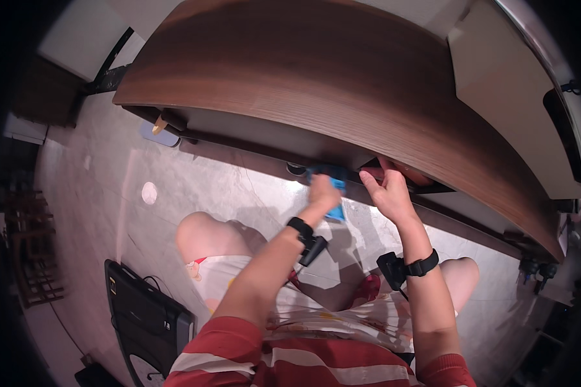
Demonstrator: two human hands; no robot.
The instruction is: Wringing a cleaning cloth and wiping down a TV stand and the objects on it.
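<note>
My left hand (323, 194) is closed around a blue packet or cloth (337, 213), which hangs below the fingers; motion blur hides its exact kind. It is in front of the lower edge of a dark wood-grain cabinet (281, 63). To its right, my right hand (391, 193) reaches up to an opening under the cabinet's top edge, thumb and forefinger spread apart. Its other fingertips are partly hidden. Inside that opening, a reddish-brown object (416, 175) shows behind the hand, too shaded to name.
A dark round object (296, 169) stands at the cabinet's base. Tiled floor (213, 179) bears a pale round spot (149, 193). A black appliance (147, 319) with a cable is at lower left. A light wooden piece (159, 125) sticks out at the cabinet's left end.
</note>
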